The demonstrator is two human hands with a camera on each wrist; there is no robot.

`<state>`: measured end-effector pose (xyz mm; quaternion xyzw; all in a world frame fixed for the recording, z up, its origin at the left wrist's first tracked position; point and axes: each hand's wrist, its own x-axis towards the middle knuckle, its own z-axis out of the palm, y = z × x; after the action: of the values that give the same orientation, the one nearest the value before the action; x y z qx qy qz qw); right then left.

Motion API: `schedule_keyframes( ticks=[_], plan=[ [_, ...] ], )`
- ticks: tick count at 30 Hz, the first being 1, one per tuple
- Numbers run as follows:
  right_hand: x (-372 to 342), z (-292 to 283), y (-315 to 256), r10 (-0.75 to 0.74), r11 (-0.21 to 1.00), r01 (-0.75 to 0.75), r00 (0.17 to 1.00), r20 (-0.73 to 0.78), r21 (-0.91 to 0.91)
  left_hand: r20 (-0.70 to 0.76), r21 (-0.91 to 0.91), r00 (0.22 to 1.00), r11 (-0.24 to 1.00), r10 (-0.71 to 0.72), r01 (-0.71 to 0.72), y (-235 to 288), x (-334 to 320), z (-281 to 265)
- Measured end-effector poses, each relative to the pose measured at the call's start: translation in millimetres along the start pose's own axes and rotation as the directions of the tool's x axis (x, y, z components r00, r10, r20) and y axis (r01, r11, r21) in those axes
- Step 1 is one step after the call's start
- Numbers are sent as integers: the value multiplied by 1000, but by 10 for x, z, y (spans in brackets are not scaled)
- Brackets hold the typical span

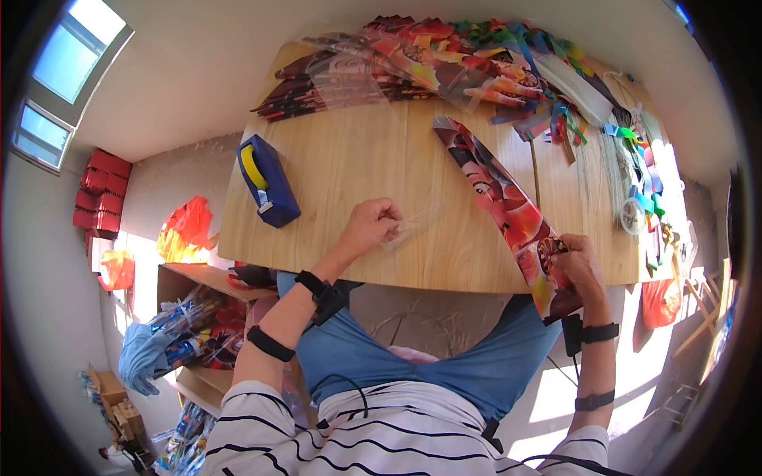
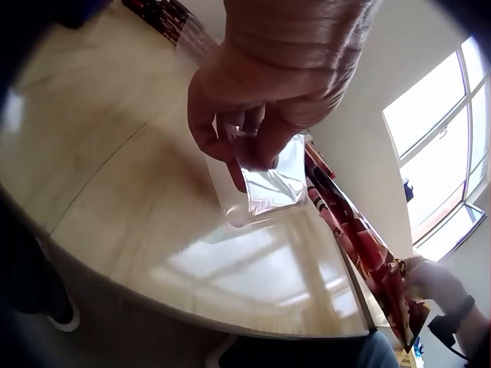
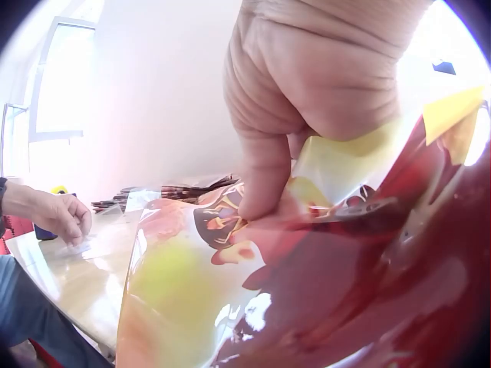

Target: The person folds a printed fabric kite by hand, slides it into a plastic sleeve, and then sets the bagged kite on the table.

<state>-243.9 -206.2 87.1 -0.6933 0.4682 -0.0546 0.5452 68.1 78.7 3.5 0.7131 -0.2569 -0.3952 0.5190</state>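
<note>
Near the table's front edge, my left hand (image 1: 371, 228) pinches a piece of clear plastic film (image 2: 278, 184) between thumb and fingers. The film lies low over the wood and shines in the left wrist view. My right hand (image 1: 581, 270) grips the lower end of a long glossy printed strip (image 1: 508, 198), red with flowers and a cartoon face. Its thumb (image 3: 265, 180) presses on the print in the right wrist view. The strip slants away over the table, and its near end hangs past the front edge.
A blue tape dispenser (image 1: 270, 182) with yellow tape stands at the table's left. Stacked printed strips (image 1: 341, 83) lie along the back under clear film. Coloured ribbons (image 1: 639, 174) and a round clear object (image 1: 633, 216) are at the right. An open carton (image 1: 198, 278) stands at lower left.
</note>
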Motion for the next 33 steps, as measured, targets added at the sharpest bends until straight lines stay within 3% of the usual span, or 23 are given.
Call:
schedule_keyframes(
  ticks=[3,6,9,15,16,18,21,22,24,28,31,33],
  plan=[
    [42,-122,154,44,998,-40,994,100,-45,-15,-153,999,988,-31,28,56,-29,25],
    [-145,-119,112,59,998,-59,998,-16,19,-21,-156,998,986,-66,62,105,-38,42],
    [-150,-224,189,130,991,-133,984,126,21,-63,-186,995,980,-77,65,113,-31,77],
    [-150,-137,456,120,993,-119,991,52,-19,-65,-119,995,991,-70,62,63,-21,143],
    [-150,-123,466,123,992,-124,990,71,2,-140,59,989,997,56,-48,155,-66,207],
    [-182,-107,467,140,988,-145,986,92,44,-198,409,922,883,332,-230,355,-220,416],
    [-208,-30,451,146,951,-190,971,190,244,-32,264,982,949,187,-172,619,-495,758],
    [-208,20,495,153,938,-206,968,200,279,92,192,993,977,70,-86,554,-529,886],
    [-184,157,557,152,909,-228,961,232,349,340,98,930,989,-140,113,421,-555,1172],
    [-354,435,397,124,867,-234,956,264,439,468,-279,802,800,-370,532,495,-582,1584],
    [-353,586,459,104,888,-207,960,258,411,435,-421,832,738,-345,527,434,-534,1703],
    [-355,607,460,99,887,-214,954,284,409,392,-422,858,764,-332,488,300,-470,1721]
  ],
)
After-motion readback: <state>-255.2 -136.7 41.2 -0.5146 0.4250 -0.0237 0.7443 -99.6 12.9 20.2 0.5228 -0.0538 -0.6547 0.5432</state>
